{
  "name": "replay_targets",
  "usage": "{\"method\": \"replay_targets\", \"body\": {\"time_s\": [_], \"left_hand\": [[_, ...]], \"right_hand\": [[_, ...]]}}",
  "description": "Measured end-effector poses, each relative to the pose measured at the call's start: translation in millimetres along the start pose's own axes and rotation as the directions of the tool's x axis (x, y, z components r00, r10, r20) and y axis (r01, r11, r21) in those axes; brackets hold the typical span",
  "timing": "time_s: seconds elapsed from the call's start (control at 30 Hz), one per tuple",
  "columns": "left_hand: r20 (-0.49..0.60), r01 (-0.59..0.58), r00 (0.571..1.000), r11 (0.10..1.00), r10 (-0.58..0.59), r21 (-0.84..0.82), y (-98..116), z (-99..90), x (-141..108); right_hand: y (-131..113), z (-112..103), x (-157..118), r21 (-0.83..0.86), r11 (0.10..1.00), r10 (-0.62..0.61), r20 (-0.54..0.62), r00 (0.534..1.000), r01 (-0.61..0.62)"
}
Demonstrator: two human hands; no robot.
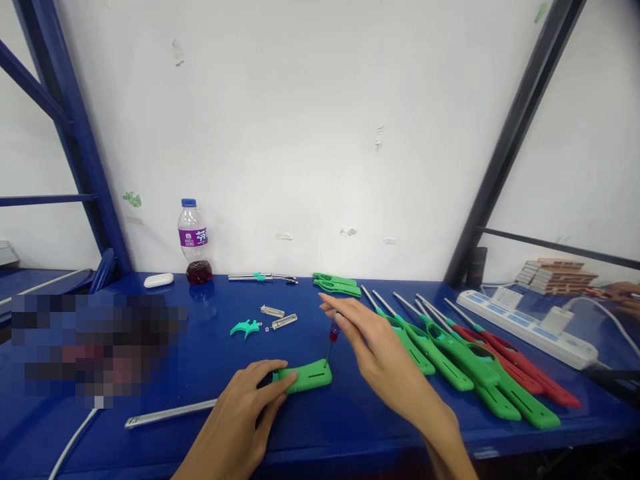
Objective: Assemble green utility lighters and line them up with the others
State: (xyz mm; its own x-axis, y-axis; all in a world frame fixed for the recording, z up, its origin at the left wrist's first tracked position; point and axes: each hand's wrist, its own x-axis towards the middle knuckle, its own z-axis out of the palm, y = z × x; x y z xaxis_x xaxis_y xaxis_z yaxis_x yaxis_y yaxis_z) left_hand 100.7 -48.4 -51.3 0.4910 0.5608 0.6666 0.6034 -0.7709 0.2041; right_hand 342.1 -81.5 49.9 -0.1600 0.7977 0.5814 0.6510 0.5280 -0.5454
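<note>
A green lighter (310,377) lies on the blue table, its long metal tube pointing left. My left hand (245,407) is closed round the lighter's middle, thumb and fingers pressing on the green body. At the body's right end a small screwdriver (333,333) stands upright, its tip at a hole. My right hand (377,343) is around the top of the screwdriver, fingers stretched toward the left and the handle's upper end partly covered. Beyond the lighter lie a teal trigger piece (245,328) and two small clear tanks (284,322).
Several green lighters (440,357) and red ones (530,367) lie at the right, beside a white power strip (525,327). Green shells (337,285), metal tubes (263,277), a bottle (195,243) and a white case (159,281) are near the wall. A blurred patch covers the left.
</note>
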Motion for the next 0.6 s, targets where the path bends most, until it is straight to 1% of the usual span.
{"method": "replay_targets", "body": {"time_s": [0.07,0.17,0.2,0.27,0.33,0.4,0.43,0.53,0.6], "left_hand": [[0.010,-0.007,1.000,1.000,0.007,-0.005,-1.9,0.3,-0.8],[0.035,-0.020,0.999,1.000,0.020,-0.003,-4.4,1.1,-2.4],[0.040,-0.019,0.999,1.000,0.019,-0.002,-4.7,1.4,-2.7],[0.035,-0.004,0.999,1.000,0.004,-0.007,-3.9,1.5,-2.6],[0.019,0.005,1.000,1.000,-0.005,-0.015,-2.2,0.7,-1.9],[0.014,-0.003,1.000,1.000,0.003,-0.016,-0.6,-0.5,-0.9],[0.019,-0.012,1.000,1.000,0.012,-0.014,-0.1,-1.1,-0.4],[0.015,-0.019,1.000,1.000,0.019,-0.009,1.0,-1.9,0.5],[-0.006,-0.016,1.000,1.000,0.016,-0.009,1.6,-1.7,0.9]], "right_hand": [[-1.0,-0.1,-0.9,0.015,1.000,-0.011,-0.020,1.000,0.011],[-2.4,3.4,0.2,-0.148,0.988,0.023,-0.115,0.993,-0.040],[-2.7,4.4,0.7,-0.186,0.981,0.027,-0.123,0.992,-0.050],[-2.7,4.9,0.9,-0.169,0.985,0.015,-0.085,0.996,-0.029],[-1.6,4.0,0.0,-0.058,0.998,-0.013,-0.022,1.000,0.011],[0.3,3.8,-1.0,0.018,1.000,-0.014,0.001,1.000,0.014],[1.1,4.4,-1.2,0.013,1.000,0.003,-0.011,1.000,-0.003],[1.2,6.9,-0.3,-0.101,0.992,0.065,-0.075,0.995,-0.072],[-1.0,6.4,0.1,-0.131,0.989,0.066,-0.071,0.995,-0.075]]}}
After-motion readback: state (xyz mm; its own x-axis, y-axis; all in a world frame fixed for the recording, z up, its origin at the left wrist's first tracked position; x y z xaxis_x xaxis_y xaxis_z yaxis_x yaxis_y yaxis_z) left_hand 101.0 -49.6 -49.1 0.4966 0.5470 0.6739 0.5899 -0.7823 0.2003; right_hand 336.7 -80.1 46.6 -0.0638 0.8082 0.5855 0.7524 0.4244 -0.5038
